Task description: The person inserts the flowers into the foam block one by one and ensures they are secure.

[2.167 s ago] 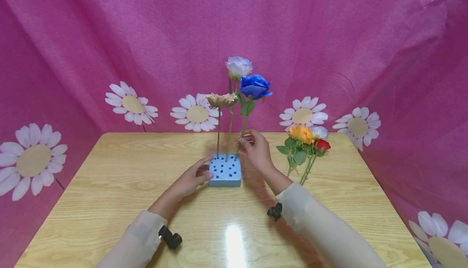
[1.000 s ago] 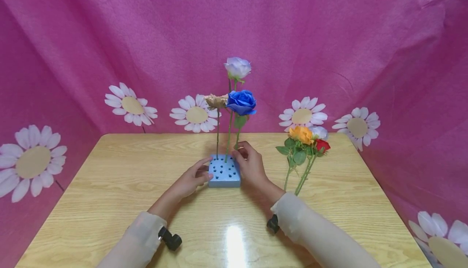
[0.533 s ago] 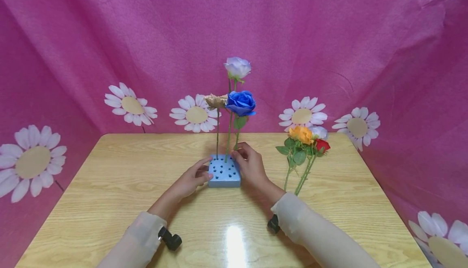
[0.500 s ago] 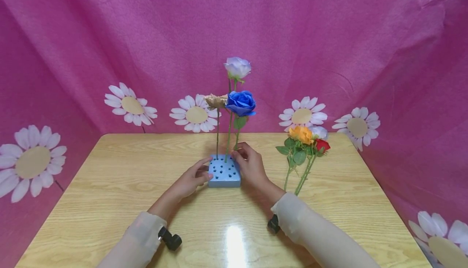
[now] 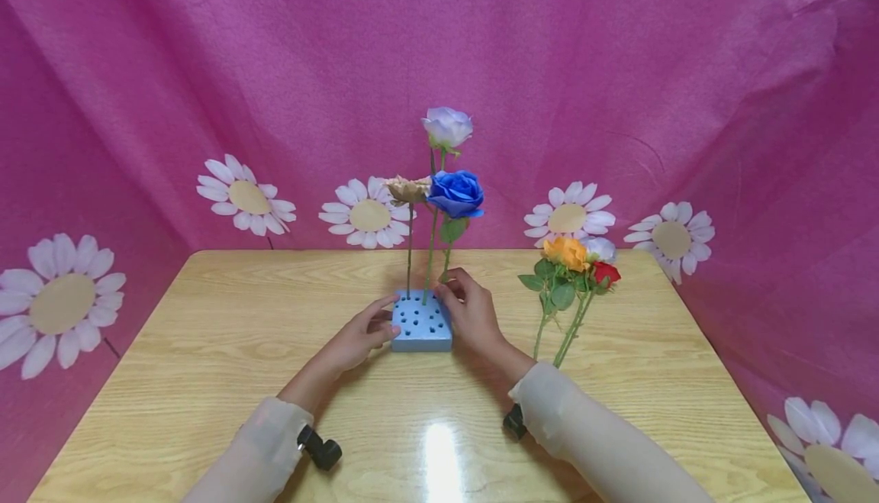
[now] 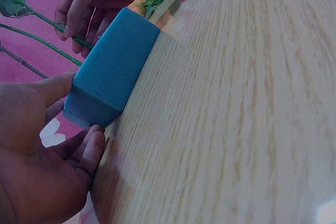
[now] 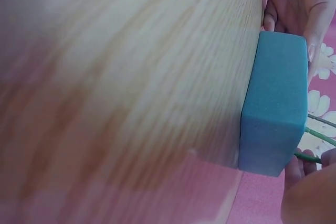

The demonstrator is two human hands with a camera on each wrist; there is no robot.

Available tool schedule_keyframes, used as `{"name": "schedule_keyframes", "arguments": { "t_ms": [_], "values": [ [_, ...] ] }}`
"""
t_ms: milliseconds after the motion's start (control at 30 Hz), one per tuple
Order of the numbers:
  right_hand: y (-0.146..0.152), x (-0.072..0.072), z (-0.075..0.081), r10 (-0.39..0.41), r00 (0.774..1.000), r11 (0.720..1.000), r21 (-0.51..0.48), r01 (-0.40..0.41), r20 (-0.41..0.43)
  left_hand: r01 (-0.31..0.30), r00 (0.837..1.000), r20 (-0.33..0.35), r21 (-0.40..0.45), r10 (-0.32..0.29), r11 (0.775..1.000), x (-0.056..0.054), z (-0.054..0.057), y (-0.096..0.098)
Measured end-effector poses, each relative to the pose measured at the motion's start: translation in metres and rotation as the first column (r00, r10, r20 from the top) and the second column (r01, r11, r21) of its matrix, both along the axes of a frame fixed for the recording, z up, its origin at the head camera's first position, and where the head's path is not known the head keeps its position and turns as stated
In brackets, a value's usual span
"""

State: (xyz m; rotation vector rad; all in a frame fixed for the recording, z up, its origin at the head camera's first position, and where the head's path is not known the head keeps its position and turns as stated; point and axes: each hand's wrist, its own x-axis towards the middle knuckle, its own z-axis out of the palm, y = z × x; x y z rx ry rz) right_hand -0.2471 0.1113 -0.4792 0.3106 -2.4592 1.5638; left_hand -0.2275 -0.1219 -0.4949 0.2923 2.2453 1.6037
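A light blue foam block (image 5: 422, 341) with several holes in its top sits mid-table. My left hand (image 5: 357, 341) holds the block's left end; in the left wrist view, its fingertips (image 6: 93, 148) are at the lower edge. My right hand (image 5: 470, 311) pinches the green stem of a blue rose (image 5: 456, 194) low down, at the block's back right corner. The stem's lower tip is hidden by the fingers. Standing in the back holes are a beige flower (image 5: 408, 191) and a taller pale lilac rose (image 5: 447, 127).
To the right on the wooden table (image 5: 226, 320) lie an orange rose (image 5: 566, 252), a red rose (image 5: 605, 273) and a pale rose (image 5: 600, 248), their stems towards me. A pink curtain (image 5: 330, 68) printed with daisies surrounds the table's back and sides.
Since the oldest frame, my right hand has lowered with the blue rose, which has shifted down and left. Over the last second both hands have stayed nearly still.
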Motion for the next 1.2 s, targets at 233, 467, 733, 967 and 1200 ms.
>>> {"name": "schedule_keyframes", "arguments": {
  "t_ms": [233,467,733,967,1200],
  "values": [
    [0.0,0.0,0.002,-0.013,1.0,1.0,-0.01,0.013,0.013,-0.008,1.0,0.008,-0.011,0.008,1.0,0.0,0.001,0.0],
    [0.001,0.0,0.005,-0.032,0.999,0.998,-0.045,0.034,0.036,-0.006,1.0,0.005,-0.013,0.006,1.0,0.0,0.001,0.001],
    [0.003,0.001,0.007,-0.045,0.998,0.996,-0.073,0.049,0.05,-0.012,1.0,0.008,-0.016,0.012,1.0,0.0,0.001,0.002],
    [0.009,0.003,0.006,-0.032,0.998,0.994,-0.104,0.038,0.06,-0.004,1.0,0.001,-0.018,0.004,1.0,-0.001,-0.001,0.0],
    [0.017,0.005,0.007,-0.025,0.998,0.993,-0.112,0.032,0.063,0.004,1.0,-0.014,-0.02,-0.004,1.0,-0.001,-0.001,0.0]
  ]
}}
